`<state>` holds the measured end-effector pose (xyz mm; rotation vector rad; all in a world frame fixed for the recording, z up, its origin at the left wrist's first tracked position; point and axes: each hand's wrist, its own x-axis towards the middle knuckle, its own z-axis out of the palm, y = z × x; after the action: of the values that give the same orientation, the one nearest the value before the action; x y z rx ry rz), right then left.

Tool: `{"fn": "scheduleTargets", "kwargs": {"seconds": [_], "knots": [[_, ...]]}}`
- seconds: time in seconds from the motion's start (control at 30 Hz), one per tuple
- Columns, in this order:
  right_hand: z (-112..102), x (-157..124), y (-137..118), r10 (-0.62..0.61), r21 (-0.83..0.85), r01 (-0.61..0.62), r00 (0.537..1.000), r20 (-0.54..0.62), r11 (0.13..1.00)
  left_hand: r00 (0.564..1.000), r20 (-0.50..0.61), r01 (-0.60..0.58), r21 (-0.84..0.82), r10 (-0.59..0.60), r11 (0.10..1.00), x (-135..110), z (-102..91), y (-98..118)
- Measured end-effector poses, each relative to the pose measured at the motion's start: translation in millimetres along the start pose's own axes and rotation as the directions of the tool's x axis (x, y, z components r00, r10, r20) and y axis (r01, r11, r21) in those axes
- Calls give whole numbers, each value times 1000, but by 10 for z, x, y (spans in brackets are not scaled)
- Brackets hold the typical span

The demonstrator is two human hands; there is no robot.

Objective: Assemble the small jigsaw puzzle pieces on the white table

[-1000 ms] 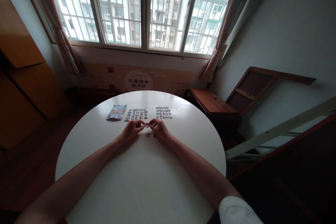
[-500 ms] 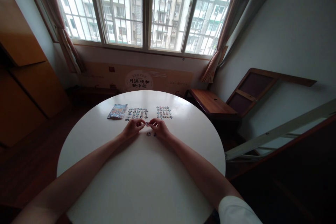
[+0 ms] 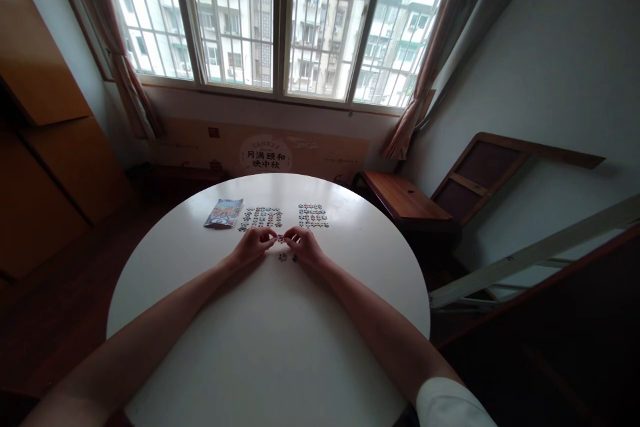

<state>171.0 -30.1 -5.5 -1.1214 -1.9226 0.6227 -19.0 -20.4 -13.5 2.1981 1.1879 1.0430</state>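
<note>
Between my fingertips is a small jigsaw puzzle piece [image 3: 281, 238], or a joined pair; its exact outline is too small to tell. My left hand [image 3: 253, 244] pinches it from the left, and my right hand [image 3: 303, 245] pinches it from the right. Just below, loose puzzle pieces [image 3: 283, 257] lie on the white round table [image 3: 270, 333], some partly hidden by my right hand. Beyond my hands, one group of puzzle pieces [image 3: 263, 216] is laid out in rows at the left. Another group of pieces [image 3: 313, 215] lies in rows at the right.
A colourful printed packet [image 3: 224, 213] lies flat at the table's left back. A wooden bench or low table [image 3: 405, 195] stands past the right back edge. Orange cabinets [image 3: 55, 173] flank the left side, and a barred window [image 3: 280, 27] fills the back wall.
Both hands keep their pinch on the puzzle piece in nearly the same place. The whole view has shifted very slightly; the laid-out pieces and the packet stay where they were.
</note>
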Motion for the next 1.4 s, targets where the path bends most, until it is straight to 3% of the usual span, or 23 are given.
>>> {"fn": "scheduleTargets", "kwargs": {"seconds": [1.4], "knots": [[32,5,79,-31,-13,31,999,-12,999,1000,9,7,24,-7,1000,-6,-12,47]]}}
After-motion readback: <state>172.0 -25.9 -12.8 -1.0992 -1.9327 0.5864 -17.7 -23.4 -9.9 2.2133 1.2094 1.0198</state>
